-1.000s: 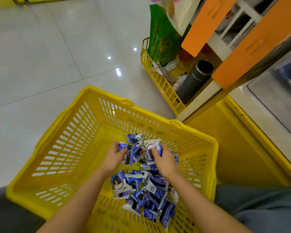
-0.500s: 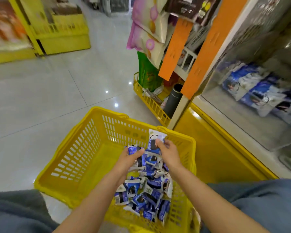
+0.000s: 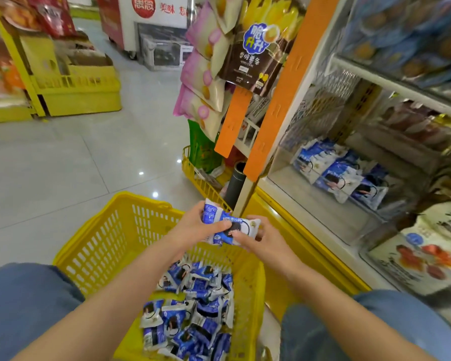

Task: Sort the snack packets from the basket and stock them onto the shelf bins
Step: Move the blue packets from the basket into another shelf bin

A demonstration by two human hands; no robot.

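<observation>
A yellow plastic basket (image 3: pixel 107 246) sits on the floor between my knees, with several blue-and-white snack packets (image 3: pixel 193 313) heaped in its right half. Above its far rim, my left hand (image 3: pixel 193 225) and my right hand (image 3: pixel 261 241) together grip a small bunch of the same packets (image 3: pixel 232 225). To the right, a clear shelf bin (image 3: pixel 310 204) holds several matching blue-and-white packets (image 3: pixel 341 175) at its back.
Orange shelf uprights (image 3: pixel 279 105) and hanging snack bags (image 3: pixel 253 45) stand just beyond my hands. A low yellow wire rack (image 3: pixel 201 183) with a dark cylinder (image 3: pixel 235 183) sits at the shelf's foot. Another bin with bagged goods (image 3: pixel 427 256) lies at the right. Yellow displays (image 3: pixel 76 89) stand across the tiled aisle.
Both hands have lifted packets out of the basket and brought them together above its far rim. The view has tilted up, showing the shelf bins.
</observation>
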